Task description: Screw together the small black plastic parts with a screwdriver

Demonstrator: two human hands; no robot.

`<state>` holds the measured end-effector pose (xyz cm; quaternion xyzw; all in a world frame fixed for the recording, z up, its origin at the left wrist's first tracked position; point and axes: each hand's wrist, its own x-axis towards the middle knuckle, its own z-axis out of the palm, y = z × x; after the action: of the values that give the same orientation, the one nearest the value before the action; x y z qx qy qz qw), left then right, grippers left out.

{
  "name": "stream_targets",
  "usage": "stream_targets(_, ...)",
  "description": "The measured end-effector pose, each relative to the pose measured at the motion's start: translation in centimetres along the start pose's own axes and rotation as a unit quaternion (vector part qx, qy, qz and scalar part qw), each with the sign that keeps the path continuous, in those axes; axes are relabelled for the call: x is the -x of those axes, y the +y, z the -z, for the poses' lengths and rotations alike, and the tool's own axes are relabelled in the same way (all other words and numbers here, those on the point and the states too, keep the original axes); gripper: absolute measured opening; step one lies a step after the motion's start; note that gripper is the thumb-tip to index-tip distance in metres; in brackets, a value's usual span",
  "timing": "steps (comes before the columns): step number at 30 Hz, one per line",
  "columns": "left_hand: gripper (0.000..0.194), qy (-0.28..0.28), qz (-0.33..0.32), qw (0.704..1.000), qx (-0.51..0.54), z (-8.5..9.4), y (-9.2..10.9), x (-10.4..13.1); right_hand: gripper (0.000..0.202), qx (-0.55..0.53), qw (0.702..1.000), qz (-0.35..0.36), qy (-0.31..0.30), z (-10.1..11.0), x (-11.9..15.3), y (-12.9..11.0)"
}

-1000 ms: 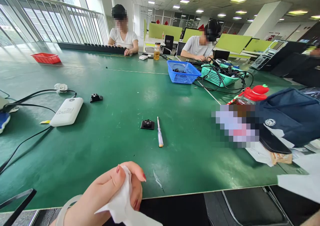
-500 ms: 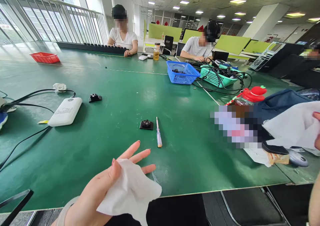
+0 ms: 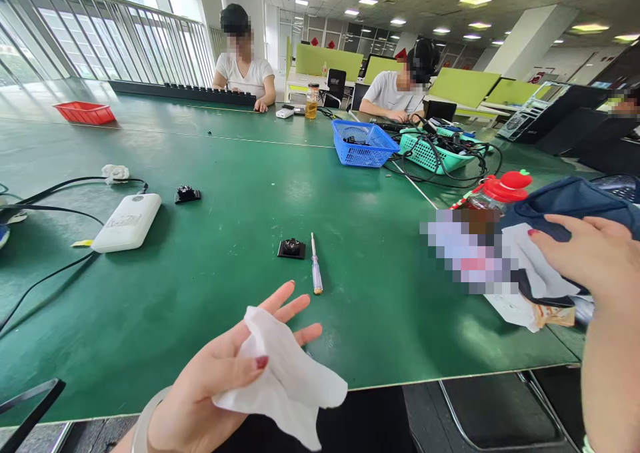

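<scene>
My left hand (image 3: 225,373), at the bottom of the view, holds a crumpled white tissue (image 3: 295,379). The thumb presses it against the palm, and the other fingers are spread. My right hand (image 3: 585,253) is over the pile of belongings on the right, with another white tissue (image 3: 535,263) gripped under its fingers and hanging down; part of that grip is hidden. Just beyond my left hand lies a screwdriver (image 3: 316,269) with a clear handle. Beside it is a small black part with a raised middle (image 3: 291,247). A similar black part (image 3: 187,194) sits farther left.
On the left is a white power bank (image 3: 127,223) with black cables. Farther back are a red basket (image 3: 85,113), a blue basket (image 3: 365,144) and a green basket (image 3: 425,151) of cables. A red-lidded bottle (image 3: 505,189) stands by a dark blue bag (image 3: 575,199). Two people sit across the table.
My right hand has come in from the right edge, bringing its tissue left over the belongings. The thumb of my left hand has folded down onto its tissue, and that hand moved slightly right.
</scene>
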<state>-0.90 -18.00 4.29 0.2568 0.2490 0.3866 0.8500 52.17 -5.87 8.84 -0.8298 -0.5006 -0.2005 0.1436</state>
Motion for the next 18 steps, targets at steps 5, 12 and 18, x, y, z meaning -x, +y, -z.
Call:
stream_targets(5,0.059,0.007,0.001,1.000,-0.006,-0.9,-0.2,-0.4,0.047,-0.264,0.964,0.040,0.007,4.2,8.7,-9.0)
stream_targets(12,0.058,-0.009,-0.049,0.998,-0.035,-1.5,-0.7,-0.6,0.030,-0.538,0.664,0.210,-0.474,7.7,22.7,-20.8)
stream_targets(18,0.051,0.055,0.011,0.998,-0.029,0.0,-0.6,0.2,0.035,-0.613,0.683,0.094,-0.385,7.5,22.3,-21.5)
